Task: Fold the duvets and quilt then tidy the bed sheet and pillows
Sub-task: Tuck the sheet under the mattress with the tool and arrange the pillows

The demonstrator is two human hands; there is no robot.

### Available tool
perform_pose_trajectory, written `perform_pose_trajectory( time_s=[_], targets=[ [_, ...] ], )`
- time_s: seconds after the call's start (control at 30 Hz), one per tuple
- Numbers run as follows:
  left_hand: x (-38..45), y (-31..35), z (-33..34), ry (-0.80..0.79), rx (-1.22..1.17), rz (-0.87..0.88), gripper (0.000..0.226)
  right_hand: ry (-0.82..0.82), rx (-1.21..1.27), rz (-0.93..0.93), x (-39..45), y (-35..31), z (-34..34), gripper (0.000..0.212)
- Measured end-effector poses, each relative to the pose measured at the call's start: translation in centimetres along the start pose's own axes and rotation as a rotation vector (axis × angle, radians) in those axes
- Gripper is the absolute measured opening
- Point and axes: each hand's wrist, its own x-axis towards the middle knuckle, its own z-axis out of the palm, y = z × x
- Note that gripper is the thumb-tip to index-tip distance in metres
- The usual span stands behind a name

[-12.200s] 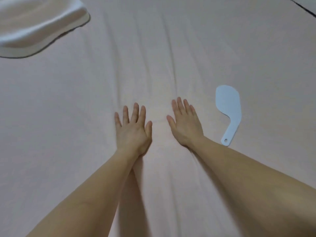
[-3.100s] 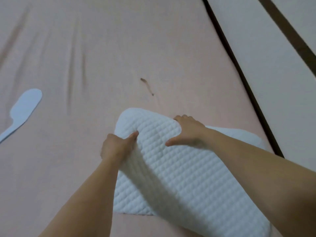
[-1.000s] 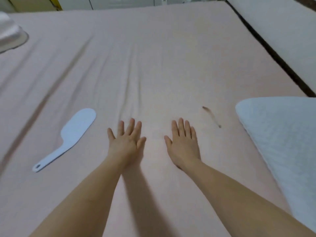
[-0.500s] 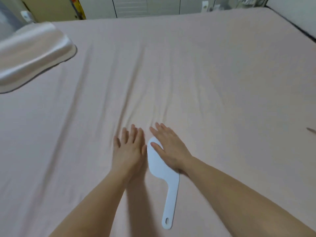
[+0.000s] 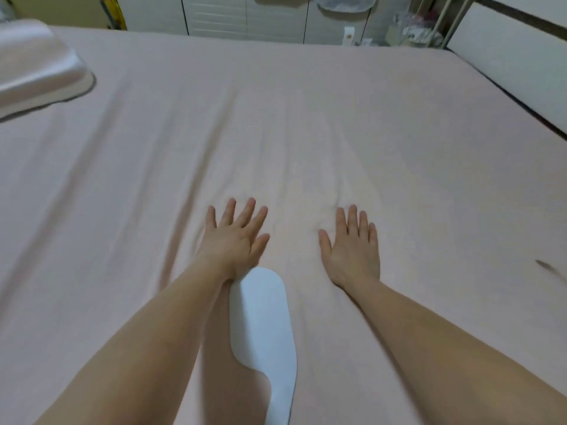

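On the pink bed sheet (image 5: 306,124), near the middle of the mattress, both hands lie palm down with fingers straight and spread, holding nothing. The left hand (image 5: 234,237) and the right hand (image 5: 352,250) rest side by side with a strip of bare sheet between them, and soft lengthwise creases run away from the fingertips toward the far edge of the bed. Just behind the left wrist, a flat white paddle-shaped tool (image 5: 264,329) lies on the sheet between the two forearms, its broad rounded end touching or nearly touching the heel of the left hand and its narrow handle running off the bottom of the view. A pillow (image 5: 36,72) in a pale satin-like cover sits at the far left corner of the bed. At the right edge a small dark mark (image 5: 544,265) shows on the sheet. Beyond the bed stand white cabinet doors (image 5: 245,13), and along the right side runs a white panel (image 5: 515,62) with a dark border.
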Motion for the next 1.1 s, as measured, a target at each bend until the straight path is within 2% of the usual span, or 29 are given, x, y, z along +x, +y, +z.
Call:
perform_pose_trajectory(
  time_s=[0.13,0.2,0.27,0.33,0.4,0.5,0.57,0.6,0.7,0.77,0.83,0.9,0.97,1.03,1.1],
  targets=[
    [1.6,-2.4,0.2,0.016,-0.005,0.019,0.059,-0.058,0.013,0.023,1.6,-2.7,0.0,0.069],
    [0.9,-4.7,0.2,0.048,-0.032,-0.069,0.059,-0.091,0.015,-0.008,1.8,-5.5,0.1,0.071],
    [-1.2,-9.1,0.3,0.061,-0.048,-0.173,0.058,-0.098,0.004,-0.077,1.5,-11.4,0.9,0.071],
    [-4.7,-14.3,0.7,0.056,-0.07,-0.269,0.057,-0.067,0.017,-0.217,-0.4,-19.2,2.1,0.069],
    [-9.5,-20.8,0.9,0.039,-0.064,-0.356,0.057,-0.047,0.106,-0.438,-3.9,-28.5,3.0,0.066],
    [-15.0,-27.2,0.1,-0.052,-0.046,-0.499,0.058,-0.149,0.138,-0.796,-9.0,-36.9,2.4,0.06],
    [-16.5,-27.9,-0.4,-0.048,-0.01,-0.46,0.06,-0.162,0.157,-0.82,-10.0,-37.4,1.3,0.059],
    [-16.8,-27.0,-0.6,0.001,0.003,-0.382,0.061,-0.121,0.171,-0.728,-9.7,-36.5,0.9,0.06],
    [-17.7,-21.8,-0.7,0.117,-0.074,-0.127,0.07,0.002,0.101,-0.26,-9.5,-30.3,0.6,0.061],
    [-19.2,-18.6,0.1,0.073,-0.132,-0.048,0.065,-0.061,0.043,-0.099,-12.2,-25.9,1.0,0.065],
    [-21.7,-17.6,1.3,0.01,-0.129,-0.038,0.06,-0.062,0.046,-0.104,-17.0,-24.8,1.8,0.073],
    [-24.4,-19.2,1.9,0.004,-0.081,-0.071,0.058,-0.04,0.077,-0.167,-21.6,-26.7,2.6,0.079],
    [-27.5,-22.2,2.3,0.01,-0.047,-0.133,0.058,-0.027,0.09,-0.274,-25.8,-29.3,3.4,0.075],
    [-32.3,-25.7,2.0,-0.068,-0.043,-0.23,0.059,-0.041,0.114,-0.388,-31.7,-32.4,3.4,0.071],
    [-36.6,-27.8,1.2,-0.174,-0.051,-0.314,0.062,-0.131,0.117,-0.549,-37.5,-34.6,3.0,0.07]
  ],
)
